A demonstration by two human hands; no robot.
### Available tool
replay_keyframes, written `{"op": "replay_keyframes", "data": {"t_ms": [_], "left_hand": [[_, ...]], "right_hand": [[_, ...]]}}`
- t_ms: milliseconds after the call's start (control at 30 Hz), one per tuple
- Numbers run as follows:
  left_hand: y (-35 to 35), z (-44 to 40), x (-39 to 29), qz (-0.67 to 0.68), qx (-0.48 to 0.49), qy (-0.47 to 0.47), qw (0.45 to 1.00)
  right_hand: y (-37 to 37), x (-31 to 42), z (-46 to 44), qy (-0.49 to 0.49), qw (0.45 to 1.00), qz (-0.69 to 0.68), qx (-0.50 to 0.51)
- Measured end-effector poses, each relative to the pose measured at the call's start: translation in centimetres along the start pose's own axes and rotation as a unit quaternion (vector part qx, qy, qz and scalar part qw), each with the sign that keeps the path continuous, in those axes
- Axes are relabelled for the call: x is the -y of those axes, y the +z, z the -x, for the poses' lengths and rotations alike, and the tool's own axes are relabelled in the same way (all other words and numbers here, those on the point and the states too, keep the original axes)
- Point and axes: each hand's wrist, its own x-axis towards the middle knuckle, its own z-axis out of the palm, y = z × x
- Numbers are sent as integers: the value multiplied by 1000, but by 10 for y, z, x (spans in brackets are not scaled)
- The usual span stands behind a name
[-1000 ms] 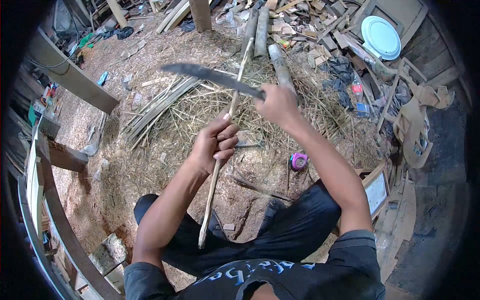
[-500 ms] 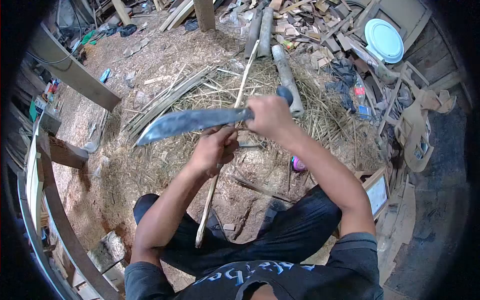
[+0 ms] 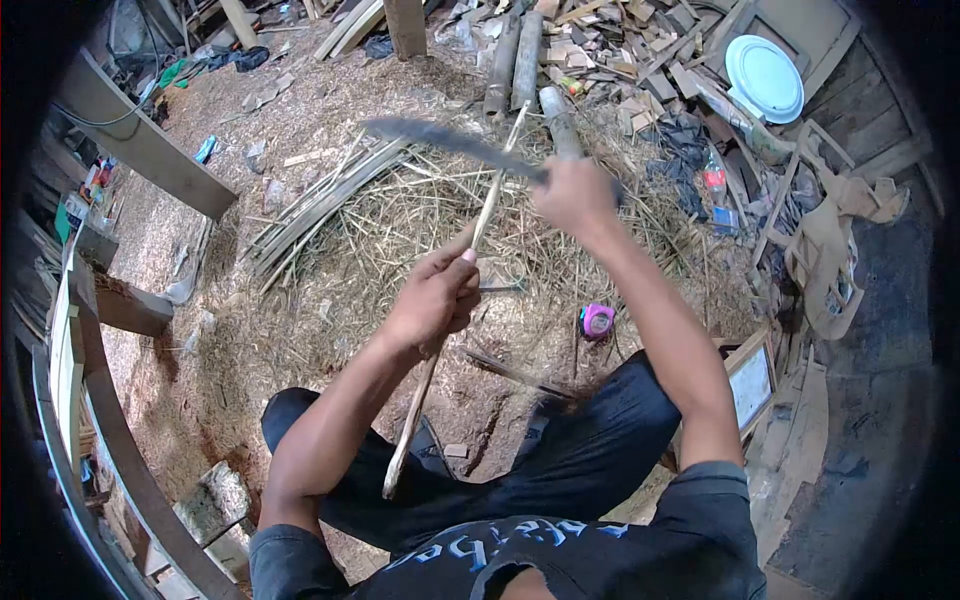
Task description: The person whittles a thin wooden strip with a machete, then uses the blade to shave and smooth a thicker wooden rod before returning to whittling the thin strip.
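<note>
My left hand [image 3: 432, 298] is closed around the middle of a long, pale wooden stick [image 3: 489, 205]. The stick slants from near my lap up and away to the right. My right hand [image 3: 577, 194] grips the handle of a machete [image 3: 445, 137], whose broad blade points left. That blade crosses the upper part of the stick, beyond my left hand; whether it touches the wood I cannot tell. Part of the handle is hidden by my fingers. Shavings and thin strips [image 3: 430, 200] lie on the ground below both hands.
A pink tape measure [image 3: 597, 320] lies on the ground right of my left hand. Long split strips [image 3: 320, 205] are stacked to the left. Round posts [image 3: 526, 62] and a heap of wood scraps [image 3: 625, 50] lie at the back. A wooden-framed panel [image 3: 750, 390] is near my right knee.
The machete has moved away from me along the stick, and its blade has swung so the tip points farther up. My left hand still holds the stick in about the same place.
</note>
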Motion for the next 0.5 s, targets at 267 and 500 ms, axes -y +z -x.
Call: {"op": "replay_keyframes", "data": {"t_ms": [267, 500], "left_hand": [[-6, 0, -4, 0, 18, -13, 1000], [-27, -20, -10, 62, -20, -24, 998]], "right_hand": [[-2, -25, -17, 53, 997, -58, -27], [29, 42, 35, -194, 980, -25, -20]]}}
